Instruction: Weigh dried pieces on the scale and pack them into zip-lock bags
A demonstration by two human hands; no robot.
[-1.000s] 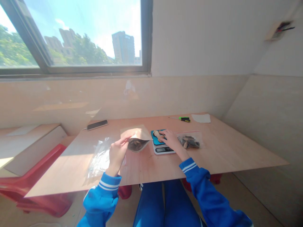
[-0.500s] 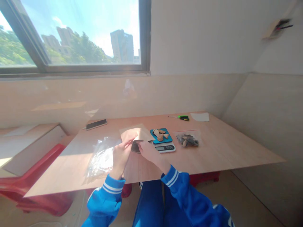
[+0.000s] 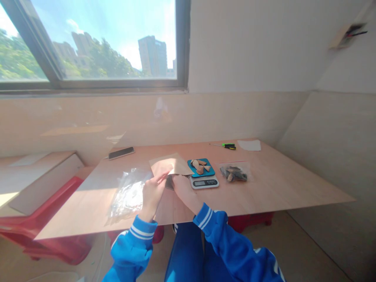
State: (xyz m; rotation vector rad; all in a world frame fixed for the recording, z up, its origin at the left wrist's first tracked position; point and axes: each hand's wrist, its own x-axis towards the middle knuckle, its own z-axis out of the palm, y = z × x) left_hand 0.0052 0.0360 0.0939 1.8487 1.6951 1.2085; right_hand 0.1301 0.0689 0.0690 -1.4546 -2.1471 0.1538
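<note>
A brown paper bag lies in the middle of the table, its near edge lifted over a dark opening. My left hand pinches that edge with thumb and fingers. My right hand reaches in under the raised paper, and its fingers are hidden there. Just right of the bag stands a white kitchen scale with a blue top. Several pale brown dried pieces lie on the scale, their exact kind unclear.
A crumpled clear plastic bag lies left of my hands. Right of the scale is a clear bag of dark dried pieces. Farther back are a phone, a green-and-black screwdriver and white paper. A red chair stands left.
My right hand has moved slightly deeper under the paper edge, so its fingers no longer show. My left hand keeps its pinch. The whole view has shifted slightly.
</note>
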